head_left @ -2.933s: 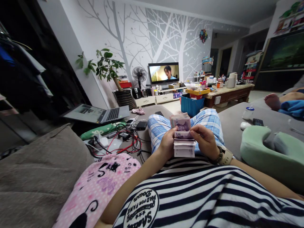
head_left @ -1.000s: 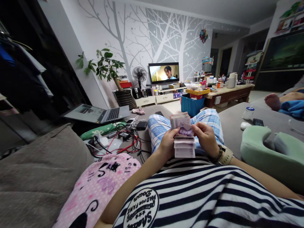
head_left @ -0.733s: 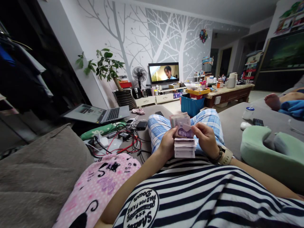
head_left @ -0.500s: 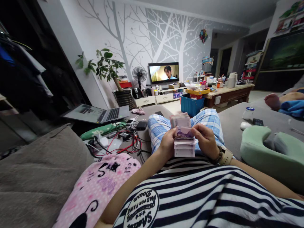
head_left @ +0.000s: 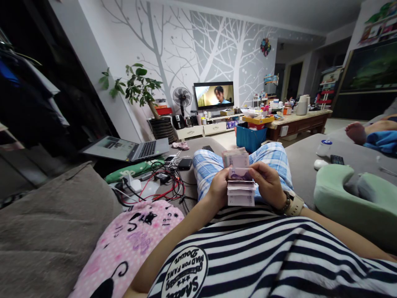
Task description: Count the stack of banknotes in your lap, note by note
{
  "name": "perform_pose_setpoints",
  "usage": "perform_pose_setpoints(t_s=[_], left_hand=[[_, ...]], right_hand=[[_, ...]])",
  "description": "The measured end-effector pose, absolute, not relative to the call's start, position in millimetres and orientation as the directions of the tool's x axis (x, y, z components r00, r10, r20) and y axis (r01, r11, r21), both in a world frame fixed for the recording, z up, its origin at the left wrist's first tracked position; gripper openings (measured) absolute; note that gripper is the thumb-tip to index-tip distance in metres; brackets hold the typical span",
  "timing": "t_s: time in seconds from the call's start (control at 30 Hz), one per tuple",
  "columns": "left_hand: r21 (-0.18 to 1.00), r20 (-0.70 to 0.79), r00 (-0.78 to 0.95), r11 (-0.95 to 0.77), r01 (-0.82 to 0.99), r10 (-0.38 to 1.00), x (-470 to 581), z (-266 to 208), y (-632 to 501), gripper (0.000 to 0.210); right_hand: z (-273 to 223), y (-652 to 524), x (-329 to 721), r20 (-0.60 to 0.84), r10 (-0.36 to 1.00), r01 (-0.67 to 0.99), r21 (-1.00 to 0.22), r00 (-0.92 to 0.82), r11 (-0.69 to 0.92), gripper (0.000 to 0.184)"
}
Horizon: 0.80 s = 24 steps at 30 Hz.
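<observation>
A folded stack of purple banknotes (head_left: 241, 193) is held above my lap by my left hand (head_left: 219, 184), its fingers closed around the left side. My right hand (head_left: 267, 182) pinches the right edge of the upper note, which shows a 5 and a portrait. The far part of the stack (head_left: 236, 159) fans out beyond my fingers, with pinkish and greenish edges behind it. Below, the notes' near ends hang in steps over my striped shirt. Blue plaid trousers (head_left: 204, 165) cover my legs under the hands.
On my left lie a laptop (head_left: 133, 149), a tangle of cables (head_left: 167, 178), a black box (head_left: 185, 164) and a pink blanket (head_left: 133, 244). At right are a green neck pillow (head_left: 331, 190), a white mouse (head_left: 320, 164), a remote (head_left: 337, 159) and another person's foot (head_left: 355, 132).
My right fingers and the upper note's right edge have shifted very slightly. The left hand keeps its grip in the same place, and the surroundings look the same.
</observation>
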<state>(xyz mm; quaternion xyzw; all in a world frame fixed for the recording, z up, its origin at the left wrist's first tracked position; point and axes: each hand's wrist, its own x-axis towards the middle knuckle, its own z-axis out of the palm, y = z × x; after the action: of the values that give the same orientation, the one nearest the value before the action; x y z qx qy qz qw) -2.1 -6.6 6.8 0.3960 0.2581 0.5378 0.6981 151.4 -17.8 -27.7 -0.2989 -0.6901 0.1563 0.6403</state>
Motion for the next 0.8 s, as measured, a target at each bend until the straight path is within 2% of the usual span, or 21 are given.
perform_pose_setpoints(t_s=[0.17,0.5,0.8], left_hand=[[0.811,0.024,0.299,0.156,-0.564,0.954,-1.5,3.7,-2.5,0.017],[0.819,0.066,0.317,0.13,-0.559,0.946,-2.9,8.1,-9.0,0.016],[0.762,-0.075,0.348,0.279,-0.584,0.934,-2.1,9.5,-7.2,0.024]], right_hand=[[-28.5,-17.0,152.0,0.794,0.608,0.217,-0.593,-0.005,0.775,0.021],[-26.7,-20.0,152.1,0.796,0.606,0.214,-0.59,-0.012,0.779,0.021],[-26.3,-21.0,153.1,0.813,0.58,0.193,-0.564,-0.04,0.803,0.021]])
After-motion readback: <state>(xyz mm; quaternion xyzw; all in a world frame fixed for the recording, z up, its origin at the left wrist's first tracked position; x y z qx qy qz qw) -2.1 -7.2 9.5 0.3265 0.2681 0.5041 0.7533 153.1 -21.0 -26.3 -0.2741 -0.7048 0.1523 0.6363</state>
